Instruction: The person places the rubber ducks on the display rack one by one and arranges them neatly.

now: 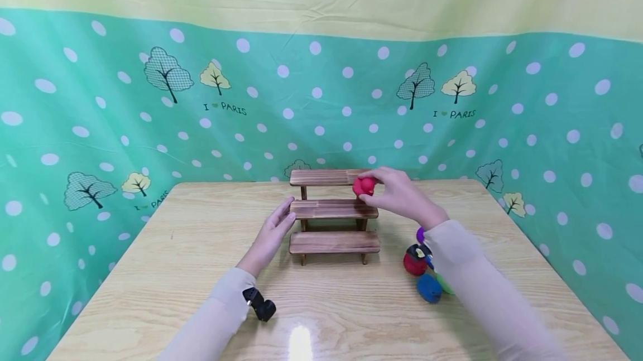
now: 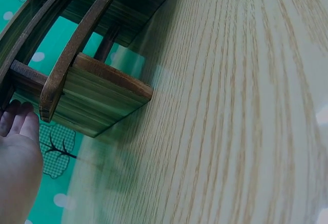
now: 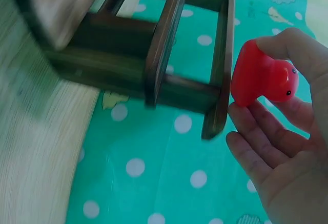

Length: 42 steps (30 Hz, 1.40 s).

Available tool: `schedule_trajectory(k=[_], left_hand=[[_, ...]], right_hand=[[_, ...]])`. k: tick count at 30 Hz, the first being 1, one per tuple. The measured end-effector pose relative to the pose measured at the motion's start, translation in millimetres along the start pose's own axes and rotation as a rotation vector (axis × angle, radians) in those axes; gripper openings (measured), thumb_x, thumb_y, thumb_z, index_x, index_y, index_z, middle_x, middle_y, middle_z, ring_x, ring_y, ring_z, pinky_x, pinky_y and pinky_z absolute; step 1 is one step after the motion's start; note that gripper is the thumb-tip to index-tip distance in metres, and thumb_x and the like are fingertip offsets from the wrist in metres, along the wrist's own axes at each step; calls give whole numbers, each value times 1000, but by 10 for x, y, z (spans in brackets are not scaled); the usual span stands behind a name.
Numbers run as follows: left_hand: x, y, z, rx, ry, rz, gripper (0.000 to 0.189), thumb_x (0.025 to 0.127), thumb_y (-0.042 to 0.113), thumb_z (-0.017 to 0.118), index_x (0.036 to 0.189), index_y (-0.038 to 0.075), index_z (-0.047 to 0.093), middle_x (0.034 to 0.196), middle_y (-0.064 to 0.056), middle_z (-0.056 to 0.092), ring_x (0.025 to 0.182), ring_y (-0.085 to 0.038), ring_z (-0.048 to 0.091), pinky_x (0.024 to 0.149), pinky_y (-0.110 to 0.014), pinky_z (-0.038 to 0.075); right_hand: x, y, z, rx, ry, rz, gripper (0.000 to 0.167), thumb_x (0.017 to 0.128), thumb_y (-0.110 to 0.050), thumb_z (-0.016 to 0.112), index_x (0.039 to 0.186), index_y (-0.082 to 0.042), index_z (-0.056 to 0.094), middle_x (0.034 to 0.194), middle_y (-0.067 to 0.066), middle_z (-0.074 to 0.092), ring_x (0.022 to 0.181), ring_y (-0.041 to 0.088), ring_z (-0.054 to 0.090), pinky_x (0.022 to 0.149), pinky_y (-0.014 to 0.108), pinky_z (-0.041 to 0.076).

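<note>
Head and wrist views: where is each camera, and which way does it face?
Head: on the head, facing forward-down at wooden stand; left hand, right hand, sleeves show.
Left wrist: on that wrist, facing stand and table; left hand shows.
Right wrist: on that wrist, facing the red toy; right hand shows.
Head and right wrist share the toy.

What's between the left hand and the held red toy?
In the head view, the wooden stand lies between the left hand and the held red toy.
</note>
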<state>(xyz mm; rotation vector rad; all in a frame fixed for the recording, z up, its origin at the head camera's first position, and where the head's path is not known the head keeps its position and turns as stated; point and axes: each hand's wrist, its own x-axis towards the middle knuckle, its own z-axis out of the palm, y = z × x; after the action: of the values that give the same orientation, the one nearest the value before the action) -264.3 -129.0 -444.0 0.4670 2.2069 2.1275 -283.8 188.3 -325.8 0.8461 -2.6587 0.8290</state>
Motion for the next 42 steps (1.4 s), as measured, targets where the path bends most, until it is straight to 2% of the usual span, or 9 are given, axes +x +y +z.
schedule_trajectory(k=[4,10,22,33,42], left_hand=[[1,14,14,-30,2,4,58,108,24,48,158,5,26,159,-17,31,145,-30,32,120,-36,29],[0,23,20,-21,7,-8,58,108,25,48,158,7,27,159,-16,32,144,-29,32,119,-35,30],[-5,3,-4,-15,0,-19,58,108,28,48,159,10,27,161,-12,28,145,-28,31,120,-38,29],[-13,10,0,-12,8,-31,57,108,27,47,159,10,27,162,-12,27,145,-27,31,120,-38,29],[-10,23,20,-23,6,-24,58,108,26,48,159,9,26,162,-15,25,146,-29,29,120,-37,29]], right_hand=[[137,-89,107,48,23,-18,42,86,-20,79,124,-7,69,114,6,68,99,20,60,82,36,59],[315,-217,271,81,57,-34,44,85,-21,80,124,-5,69,117,9,67,100,22,60,84,38,59],[647,-381,615,118,98,-1,47,87,-30,80,126,-8,70,120,7,68,108,19,61,91,30,56],[834,-425,766,141,118,42,47,87,-35,80,124,-8,71,118,6,68,108,18,60,91,30,55],[846,-453,825,143,139,77,45,87,-33,80,122,-6,71,113,7,67,104,19,60,90,31,55]])
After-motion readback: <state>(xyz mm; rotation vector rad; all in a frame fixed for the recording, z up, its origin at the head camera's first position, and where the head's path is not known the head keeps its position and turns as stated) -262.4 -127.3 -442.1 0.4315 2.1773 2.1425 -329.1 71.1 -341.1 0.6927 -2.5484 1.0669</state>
